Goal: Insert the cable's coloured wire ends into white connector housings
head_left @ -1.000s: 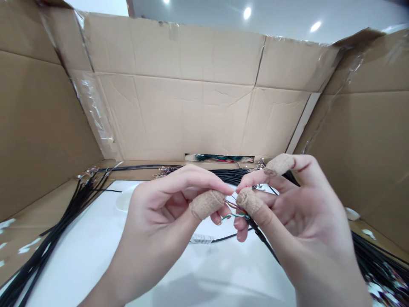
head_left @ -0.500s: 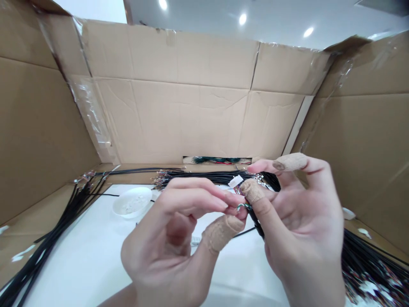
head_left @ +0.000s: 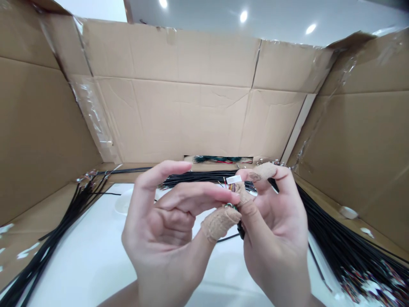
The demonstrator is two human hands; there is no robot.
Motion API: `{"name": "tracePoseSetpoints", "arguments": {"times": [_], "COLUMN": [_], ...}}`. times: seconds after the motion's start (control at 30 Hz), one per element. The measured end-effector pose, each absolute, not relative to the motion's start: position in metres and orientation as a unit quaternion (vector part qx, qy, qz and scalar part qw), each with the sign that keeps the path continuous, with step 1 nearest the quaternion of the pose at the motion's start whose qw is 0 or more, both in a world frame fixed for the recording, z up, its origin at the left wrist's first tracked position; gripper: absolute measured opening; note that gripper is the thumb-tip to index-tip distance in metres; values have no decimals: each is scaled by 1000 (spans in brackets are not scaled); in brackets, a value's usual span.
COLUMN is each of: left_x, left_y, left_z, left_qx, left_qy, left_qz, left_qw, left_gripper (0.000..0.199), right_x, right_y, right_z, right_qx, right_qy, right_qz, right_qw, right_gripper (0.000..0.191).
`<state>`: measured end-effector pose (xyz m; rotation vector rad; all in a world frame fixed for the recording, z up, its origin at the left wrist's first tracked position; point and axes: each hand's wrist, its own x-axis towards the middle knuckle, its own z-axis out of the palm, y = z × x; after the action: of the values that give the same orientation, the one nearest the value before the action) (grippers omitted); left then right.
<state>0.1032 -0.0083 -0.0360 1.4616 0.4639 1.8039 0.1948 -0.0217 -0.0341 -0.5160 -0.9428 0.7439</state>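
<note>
Both hands meet above the white table. My right hand pinches the end of a black cable between its taped thumb and fingers. A white connector on thin coloured wires sticks up beyond that thumb. From the same cable end comes a green and white wire, held between the taped thumb and a fingertip of my left hand. The left index finger is raised clear of the wires. Fingertips hide the wire's tip.
Bundles of black cables lie at left, along the back and at right. Behind my left hand is a white bowl, partly hidden. Cardboard walls surround the table. A small white dish sits at right.
My right hand has moved left with the cable, and the connector now lies more level. My left index finger has lifted, while the thumb has closed over the green and white wire.
</note>
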Motion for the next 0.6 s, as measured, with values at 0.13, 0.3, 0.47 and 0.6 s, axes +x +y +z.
{"name": "tracePoseSetpoints", "arguments": {"times": [0.13, 0.3, 0.47, 0.6], "left_x": [100, 96, 98, 96], "left_y": [-7, -6, -7, -7], "left_z": [-36, -33, -32, -33], "left_qx": [584, 600, 596, 597], "left_qy": [186, 214, 219, 233], "left_qz": [695, 691, 708, 701], "left_qw": [376, 341, 310, 313], "left_gripper": [43, 41, 41, 42], "right_x": [195, 208, 216, 215], "right_y": [-21, -19, -35, -55], "right_z": [-35, -35, -26, -19], "right_qx": [-250, -283, -296, -310], "right_qy": [-435, -490, -505, -547], "right_qz": [342, 329, 165, 140], "right_qw": [795, 756, 794, 765], "right_gripper": [19, 12, 23, 39]}}
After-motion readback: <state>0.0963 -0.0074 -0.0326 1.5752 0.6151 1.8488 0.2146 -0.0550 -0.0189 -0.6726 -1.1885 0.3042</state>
